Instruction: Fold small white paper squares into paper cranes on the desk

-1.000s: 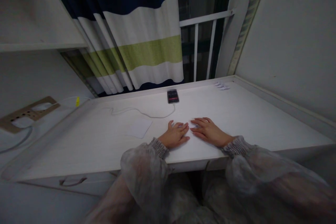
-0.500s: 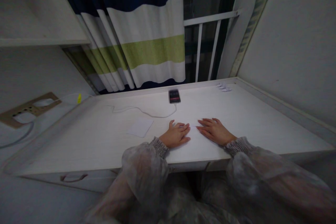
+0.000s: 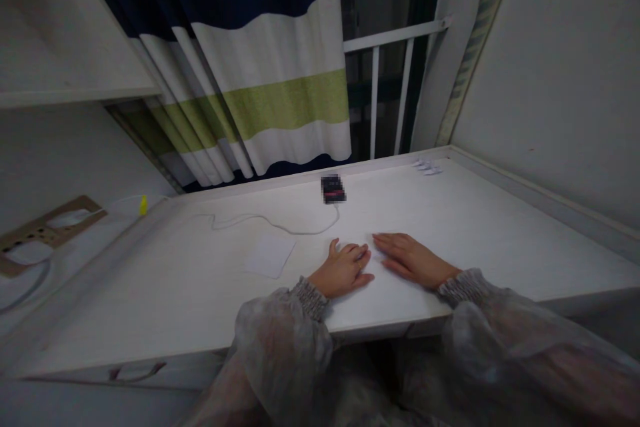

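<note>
My left hand rests palm down on the white desk near its front edge, with one finger sticking out and the others slightly bent. Facing it across a small gap is my right hand, laid flat with its fingers stretched out and close together. A pale patch shows between the fingertips; whether it is thin white paper I cannot tell against the white surface. Left of my left hand lies a square white sheet of paper. Neither hand visibly grips anything.
A dark, blurred-out device with a white cable lies towards the back of the desk. Several small white folded pieces sit in the back right corner. Plugs fill a socket panel on the left. A striped curtain hangs behind.
My right hand's fingers have drawn together from a wider spread. Both hands appear slightly lower in view, and the camera has tilted a little.
</note>
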Motion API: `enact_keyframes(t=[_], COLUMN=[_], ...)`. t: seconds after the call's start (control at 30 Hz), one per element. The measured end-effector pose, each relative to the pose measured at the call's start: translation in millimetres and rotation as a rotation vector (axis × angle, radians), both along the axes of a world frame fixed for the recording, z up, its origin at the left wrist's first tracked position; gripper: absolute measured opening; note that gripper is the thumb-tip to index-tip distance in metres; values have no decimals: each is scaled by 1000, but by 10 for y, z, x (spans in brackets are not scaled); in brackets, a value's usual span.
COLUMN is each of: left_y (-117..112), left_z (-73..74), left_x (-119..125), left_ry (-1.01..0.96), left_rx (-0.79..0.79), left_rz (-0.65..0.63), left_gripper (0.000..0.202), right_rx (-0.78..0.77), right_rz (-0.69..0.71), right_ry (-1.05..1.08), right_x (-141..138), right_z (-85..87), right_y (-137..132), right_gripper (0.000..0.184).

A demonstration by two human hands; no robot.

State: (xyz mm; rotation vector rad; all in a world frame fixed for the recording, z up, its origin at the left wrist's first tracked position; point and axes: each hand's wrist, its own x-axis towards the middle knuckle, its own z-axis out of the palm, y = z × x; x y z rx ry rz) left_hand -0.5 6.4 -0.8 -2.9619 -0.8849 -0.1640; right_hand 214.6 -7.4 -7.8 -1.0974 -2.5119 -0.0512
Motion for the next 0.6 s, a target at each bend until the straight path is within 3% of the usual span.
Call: enact_keyframes(t=[0.1, 0.23, 0.6], left_y=[-19, -47, -50], left_z=[-3, -15, -68], left_x=[7, 5, -51], left_ry=[5, 2, -3], left_rx=[18, 36, -38], left_rz=[12, 29, 55], left_gripper=[49, 51, 54], right_rx=[-86, -154, -171], right_rz=[57, 15, -3], right_ry=[-83, -124, -102], right_x=[-83, -59, 185], right_z=[-25, -58, -40], right_y=[5, 22, -2], right_gripper=[45, 43, 39])
